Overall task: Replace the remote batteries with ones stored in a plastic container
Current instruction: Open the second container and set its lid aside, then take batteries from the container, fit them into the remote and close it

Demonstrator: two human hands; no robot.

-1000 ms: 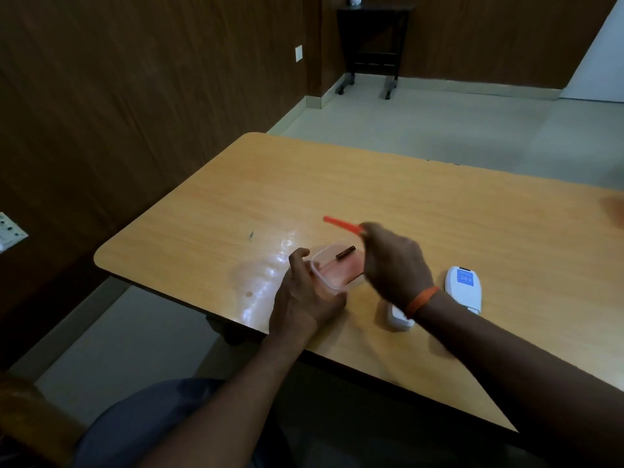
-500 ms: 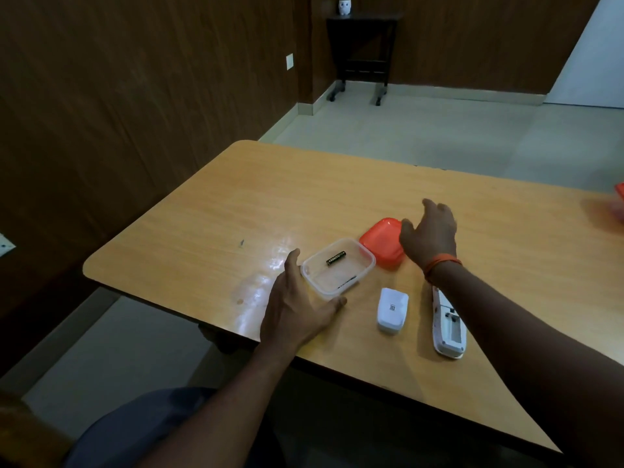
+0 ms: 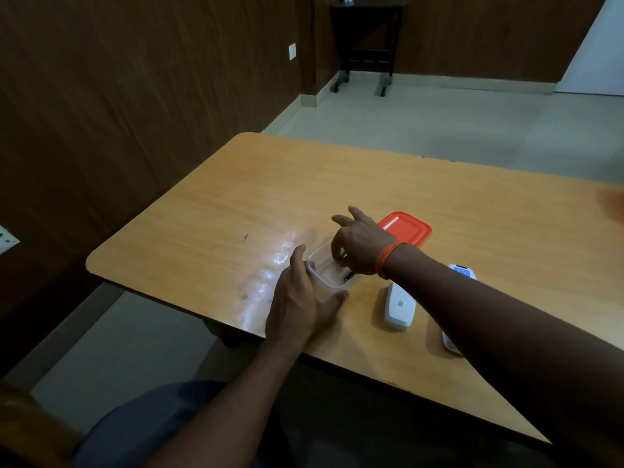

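Observation:
A clear plastic container [image 3: 320,269] sits near the table's front edge with its lid off. My left hand [image 3: 300,305] grips its near left corner, thumb along the front wall and fingers up the left side. My right hand [image 3: 361,246] reaches into it from the right. Thumb and forefinger pinch a dark battery [image 3: 344,255] while the other fingers are spread. A second battery [image 3: 349,276] lies in the container's near right corner. The white remote [image 3: 463,272] lies to the right, mostly hidden under my right forearm. Its white battery cover [image 3: 400,307] rests beside it.
The red lid [image 3: 407,228] lies flat just behind my right hand. The wooden table [image 3: 236,211] has a rounded left corner, and a wood-panelled wall runs close along its left side. A dark stand on wheels [image 3: 366,45] is far back on the tiled floor.
My right hand set the red lid down behind the container, then came back left and dipped into the container onto a battery. My left hand has kept its hold on the container.

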